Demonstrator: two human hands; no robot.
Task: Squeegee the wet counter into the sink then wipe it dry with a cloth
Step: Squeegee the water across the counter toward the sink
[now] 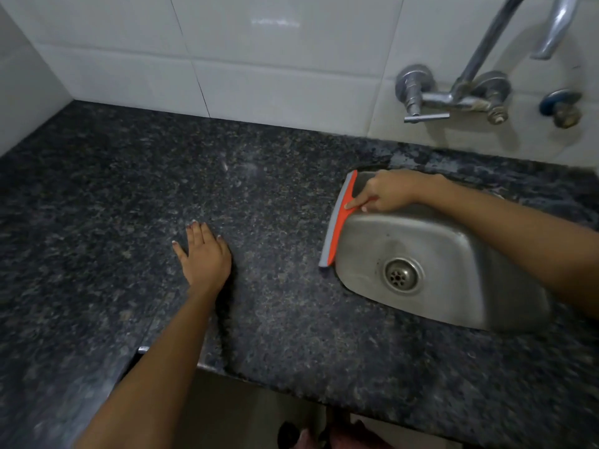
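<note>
Looked like a home kitchen. Dark speckled granite counter [275,196] ran along a corner of glossy white wall tiles [227,59]. Small stainless steel sink [460,254] sat sunk into the stone, round drain strainer [403,275] at the bottom. Wall-mounted chrome mixer tap [453,95] above it, long swivel spout [489,37] and T-handle valve [418,102]; separate blue-collared stop valve [560,106] to the right. Orange squeegee with grey blade [337,218] at the sink's left rim, fitting domestic cleanup. Bare floor showed under the counter's front edge.
</note>
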